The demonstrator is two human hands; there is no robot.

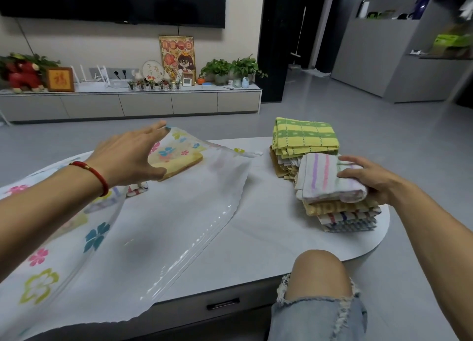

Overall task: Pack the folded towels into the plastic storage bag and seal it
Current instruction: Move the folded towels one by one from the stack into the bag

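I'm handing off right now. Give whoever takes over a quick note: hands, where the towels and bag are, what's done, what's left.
Left hand: open, lifting the upper flap of the plastic storage bag at its mouth.
Right hand: gripping the white striped towel on top of the near stack.
Far stack, topped by the green-yellow towel, sits untouched on the table.
Done: a yellow towel is already inside the bag, with another striped one beside it.
Left: both stacks to load, then seal the bag.
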